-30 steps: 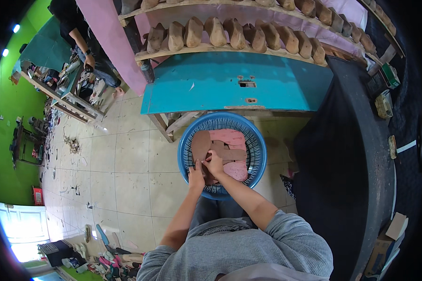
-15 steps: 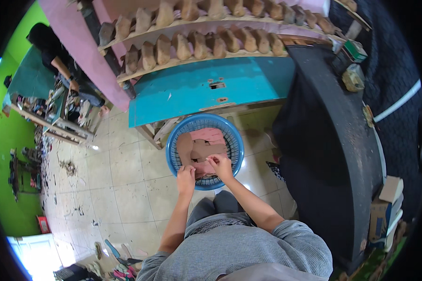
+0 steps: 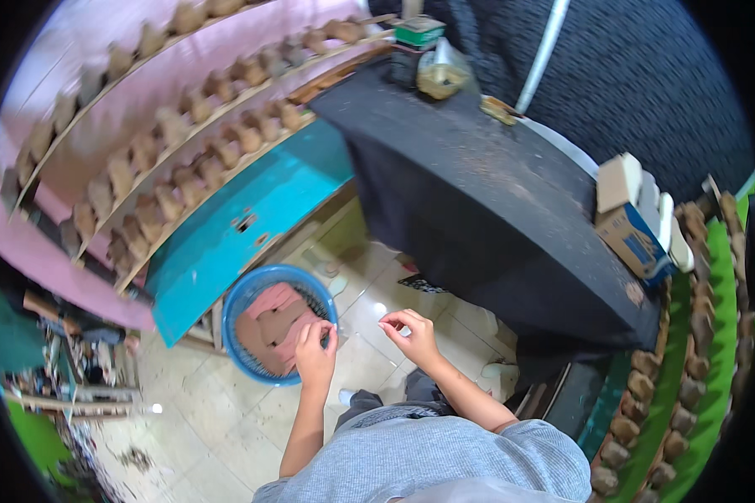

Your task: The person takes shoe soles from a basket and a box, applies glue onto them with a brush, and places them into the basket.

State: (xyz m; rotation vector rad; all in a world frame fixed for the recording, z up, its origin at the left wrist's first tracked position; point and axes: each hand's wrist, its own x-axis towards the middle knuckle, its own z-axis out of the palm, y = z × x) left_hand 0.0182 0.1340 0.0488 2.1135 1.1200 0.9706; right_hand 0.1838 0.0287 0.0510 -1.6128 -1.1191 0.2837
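Inside the blue basket (image 3: 278,271), over to the left, lay brown pieces (image 3: 253,337)!
Among them, a pink piece (image 3: 275,298) slanted lengthwise, near-left to far-right; the left hand (image 3: 316,356) was nearer, just right, the right hand (image 3: 413,337) farther right; both curled, any grip unclear.

A grey ribbed shirt (image 3: 428,457) with short sleeves (image 3: 547,446), dark trousers (image 3: 421,388), and a pale cloth (image 3: 470,491), perhaps a scarf.
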